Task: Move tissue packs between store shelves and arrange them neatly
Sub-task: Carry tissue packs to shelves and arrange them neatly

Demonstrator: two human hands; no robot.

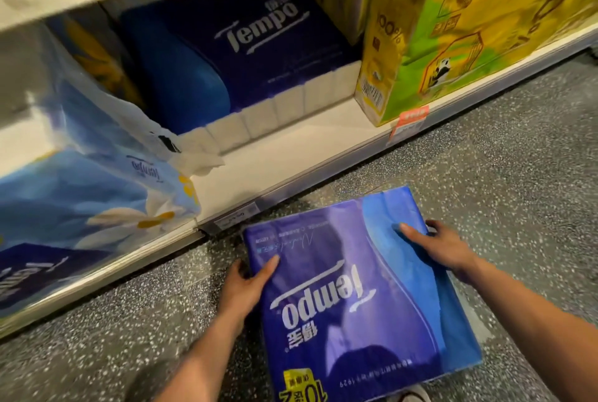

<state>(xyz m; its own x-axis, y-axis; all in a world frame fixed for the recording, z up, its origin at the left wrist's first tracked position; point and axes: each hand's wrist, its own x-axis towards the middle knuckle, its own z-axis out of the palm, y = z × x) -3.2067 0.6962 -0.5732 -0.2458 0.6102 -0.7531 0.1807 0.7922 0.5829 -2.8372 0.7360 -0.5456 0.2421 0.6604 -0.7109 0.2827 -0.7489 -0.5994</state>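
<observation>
Dark blue Tempo tissue pack (349, 275) is held flat between both hands, logo upside down to the camera, just in front of the bottom shelf. Its left edge is gripped by the left hand (246, 285), with the thumb laid on the top face and the fingers wrapped round the side. Its right edge is gripped by the right hand (443, 246), with the thumb on the lighter blue panel and the fingers curled round the edge. Whether the pack touches the speckled grey floor (485, 159) cannot be told. On the white bottom shelf (291, 155) a second Tempo pack (252, 45) is set far back, with bare shelf in front. It is flanked by a pale blue daisy-print pack (81, 181) on the left and a yellow-green pack (453, 29) on the right. A red price tag (409, 121) is fixed to the shelf lip.
</observation>
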